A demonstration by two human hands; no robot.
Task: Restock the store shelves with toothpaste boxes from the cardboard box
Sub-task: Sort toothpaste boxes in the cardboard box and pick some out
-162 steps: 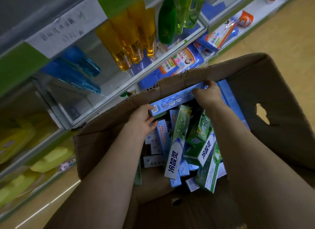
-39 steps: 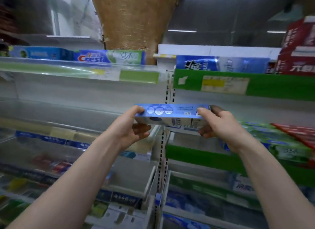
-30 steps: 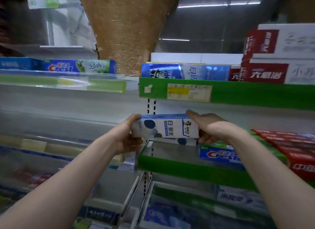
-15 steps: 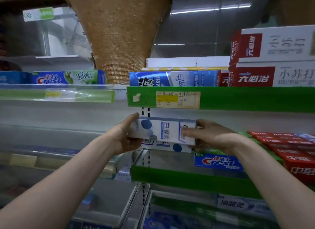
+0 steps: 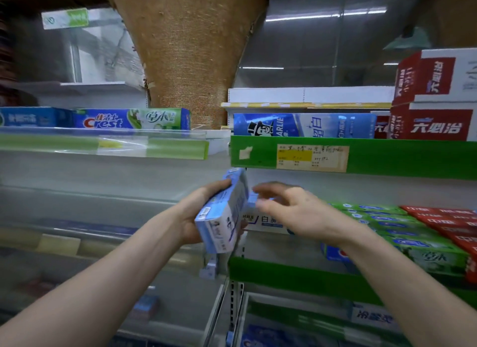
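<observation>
A blue and white toothpaste box point(image 5: 222, 217) is gripped in my left hand point(image 5: 192, 215), turned end-on and tilted, its far end pointing into the shelf bay. My right hand point(image 5: 294, 212) hovers just right of that box, blurred, fingers spread near its far end. Behind my right hand's fingers a similar white and blue box point(image 5: 265, 221) lies flat on the green-edged shelf point(image 5: 296, 277). The cardboard box is out of view.
Green boxes point(image 5: 402, 233) and red boxes point(image 5: 444, 220) fill the same shelf to the right. The shelf above carries a blue Darlie box point(image 5: 304, 126) and red-white cartons point(image 5: 438, 96). A Crest box point(image 5: 129, 119) sits upper left. A brown pillar point(image 5: 191, 49) rises behind.
The box was held level between both hands; now my left hand alone holds it, swung end-on toward the shelf. My right hand has come off its right end.
</observation>
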